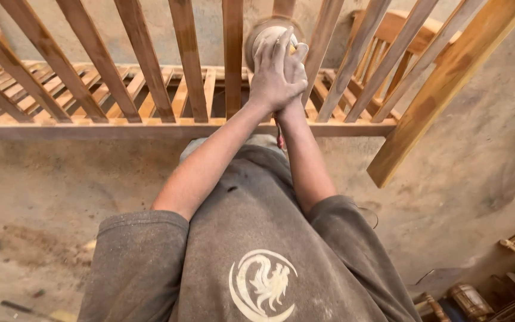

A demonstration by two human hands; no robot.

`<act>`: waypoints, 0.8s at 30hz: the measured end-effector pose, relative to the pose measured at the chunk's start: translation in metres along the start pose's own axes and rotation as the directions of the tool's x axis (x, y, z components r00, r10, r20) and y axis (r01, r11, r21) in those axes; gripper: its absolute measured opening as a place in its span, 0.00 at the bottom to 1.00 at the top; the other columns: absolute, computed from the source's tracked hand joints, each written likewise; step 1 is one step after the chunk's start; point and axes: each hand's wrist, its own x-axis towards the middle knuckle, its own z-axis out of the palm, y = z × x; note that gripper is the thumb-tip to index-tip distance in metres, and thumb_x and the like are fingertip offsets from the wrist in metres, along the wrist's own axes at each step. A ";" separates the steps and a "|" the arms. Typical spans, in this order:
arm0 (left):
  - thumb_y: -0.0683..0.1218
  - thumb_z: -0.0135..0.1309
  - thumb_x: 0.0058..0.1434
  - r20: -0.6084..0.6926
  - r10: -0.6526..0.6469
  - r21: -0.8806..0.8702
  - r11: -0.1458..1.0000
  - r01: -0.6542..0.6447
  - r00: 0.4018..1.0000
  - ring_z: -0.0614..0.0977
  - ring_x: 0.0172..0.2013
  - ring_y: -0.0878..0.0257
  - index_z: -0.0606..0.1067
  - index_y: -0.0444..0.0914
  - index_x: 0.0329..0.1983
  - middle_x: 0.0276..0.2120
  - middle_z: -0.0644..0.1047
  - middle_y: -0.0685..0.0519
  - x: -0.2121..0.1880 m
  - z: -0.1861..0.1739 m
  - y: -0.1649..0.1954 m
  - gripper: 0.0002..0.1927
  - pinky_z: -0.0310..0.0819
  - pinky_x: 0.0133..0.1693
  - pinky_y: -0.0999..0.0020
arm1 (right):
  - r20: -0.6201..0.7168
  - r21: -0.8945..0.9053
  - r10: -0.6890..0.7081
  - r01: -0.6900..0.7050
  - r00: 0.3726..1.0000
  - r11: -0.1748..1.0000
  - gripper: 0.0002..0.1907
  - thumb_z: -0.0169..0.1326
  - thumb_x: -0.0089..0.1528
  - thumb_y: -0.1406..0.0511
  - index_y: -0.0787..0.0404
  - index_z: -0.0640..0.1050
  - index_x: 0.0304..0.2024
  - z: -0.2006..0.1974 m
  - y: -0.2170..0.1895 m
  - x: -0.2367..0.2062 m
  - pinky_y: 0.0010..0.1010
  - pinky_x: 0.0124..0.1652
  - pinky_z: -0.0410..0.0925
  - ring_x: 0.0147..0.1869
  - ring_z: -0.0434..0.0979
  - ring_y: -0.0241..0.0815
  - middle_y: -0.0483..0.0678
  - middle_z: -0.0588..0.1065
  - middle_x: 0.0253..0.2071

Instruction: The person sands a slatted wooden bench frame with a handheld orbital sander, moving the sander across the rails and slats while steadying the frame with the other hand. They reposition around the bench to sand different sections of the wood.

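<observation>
Head view looks straight down over a dusty grey shirt (251,256) to both arms stretched forward, the hands stacked together on a round sanding tool (269,34) whose pale disc-shaped body shows just above the knuckles. From where I stand, the left hand (275,71) lies on top, fingers spread and pressed over the tool's dome, and the right hand (296,62) is tucked beside and partly beneath it, closed around the same tool, though its fingers are mostly hidden. The tool sits up among the slanted slats (233,53) of a wooden slatted frame (180,128), close against the slat just to its left and near another on its right; I cannot tell which surface the pad actually touches. My worry is the narrow gap: if the pad catches a slat's edge, it could kick sideways and knock the knuckles against the neighbouring wood, or gouge a corner instead of smoothing a face. Both arms are fully reached over the horizontal rail, so any lean puts weight on the frame, which looks only propped up and could shift. A darker cord or strap (280,138) hangs near the wrists and might snag on the rail. Fine dust covers the floor (61,197), making footing slippery, and a thick angled beam (448,89) stands close on the right, easy to bump with an elbow.
</observation>
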 end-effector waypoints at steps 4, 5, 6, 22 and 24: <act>0.55 0.67 0.46 0.033 -0.004 -0.045 0.999 0.005 0.999 0.54 0.70 0.36 0.50 0.49 0.76 0.69 0.59 0.38 0.005 -0.004 0.008 0.57 0.50 0.69 0.45 | -0.028 -0.173 -0.095 0.089 0.995 0.981 0.22 0.47 0.68 0.64 0.62 0.65 0.64 -0.007 -0.004 0.003 0.28 0.36 0.75 0.52 0.79 0.52 0.53 0.68 0.56; 0.56 0.66 0.49 0.017 -0.001 -0.050 0.999 0.002 1.000 0.54 0.71 0.36 0.49 0.49 0.77 0.70 0.59 0.38 0.000 -0.003 0.006 0.55 0.50 0.70 0.44 | -0.004 -0.300 -0.126 0.119 0.992 0.946 0.25 0.48 0.65 0.64 0.61 0.65 0.65 -0.007 -0.005 0.001 0.26 0.34 0.75 0.53 0.78 0.56 0.54 0.67 0.56; 0.56 0.66 0.53 0.004 -0.002 -0.049 0.999 0.002 1.000 0.54 0.72 0.36 0.49 0.49 0.78 0.71 0.59 0.38 -0.010 0.000 0.004 0.54 0.50 0.71 0.44 | -0.054 -0.237 -0.067 0.052 0.996 0.970 0.27 0.49 0.65 0.62 0.62 0.64 0.66 -0.005 -0.006 -0.004 0.29 0.32 0.75 0.48 0.79 0.55 0.58 0.66 0.55; 0.63 0.67 0.57 -0.095 0.050 0.133 0.990 -0.037 0.994 0.63 0.69 0.38 0.55 0.54 0.73 0.69 0.64 0.44 0.081 -0.011 0.008 0.47 0.69 0.63 0.41 | 0.014 -0.018 0.120 -0.120 0.993 0.993 0.27 0.49 0.70 0.60 0.62 0.62 0.69 -0.019 0.003 0.061 0.37 0.31 0.74 0.37 0.81 0.49 0.58 0.70 0.51; 0.61 0.65 0.53 -0.019 -0.007 0.097 0.995 0.009 1.000 0.62 0.69 0.39 0.55 0.52 0.72 0.68 0.63 0.43 0.077 0.002 0.007 0.47 0.68 0.64 0.43 | 0.015 -0.014 0.128 -0.128 0.992 0.992 0.27 0.49 0.70 0.60 0.62 0.62 0.69 -0.015 0.014 0.068 0.37 0.31 0.74 0.38 0.81 0.49 0.58 0.70 0.51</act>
